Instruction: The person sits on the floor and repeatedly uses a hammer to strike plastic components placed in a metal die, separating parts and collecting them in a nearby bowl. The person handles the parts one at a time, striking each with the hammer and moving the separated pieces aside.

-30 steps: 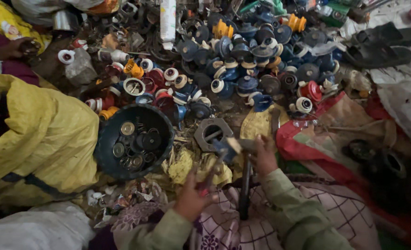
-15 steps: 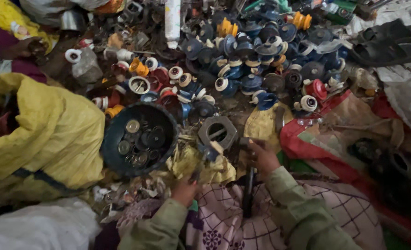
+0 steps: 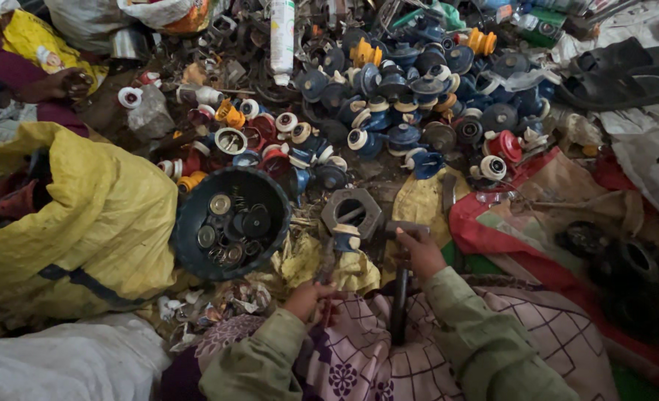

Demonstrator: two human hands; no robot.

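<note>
— Judging progress how?

— Going by the dark bowl (image 3: 188, 223): holding only a shallow layer of metal discs and rings (image 3: 229, 226) — filling up, but nowhere near brimming.

— And remaining?

— Looking at plenty, probably: lying heaped beyond the bowl and off to its far right, a big pile of blue, red, white and orange round parts (image 3: 419, 96), seemingly whole.

— Working on which piece right now?

— Dealing with one small blue-and-white part (image 3: 346, 239), sitting just right of the bowl and just in front of the grey hexagonal block (image 3: 352, 210) lying beside the bowl's right rim.

— Gripping it how?

— Closing the left hand (image 3: 311, 301) around a rusty pincer-like tool (image 3: 328, 263), below and right of the bowl. Seemingly pinching the part at the tool's tip, though being too blurred for certainty.

— And on the other side?

— Wrapping the right hand (image 3: 421, 254) round a hammer (image 3: 400, 297) close under its head, further right of the bowl, past the block. Letting the dark handle hang down over the patterned cloth (image 3: 359, 356).

— Other containers?

— Spotting a yellow sack (image 3: 84, 223) slumping against the bowl's left side, with contents hidden in shadow. Also seeing a pale sack (image 3: 62, 364) below-left of the bowl, showing nothing inside.
</note>
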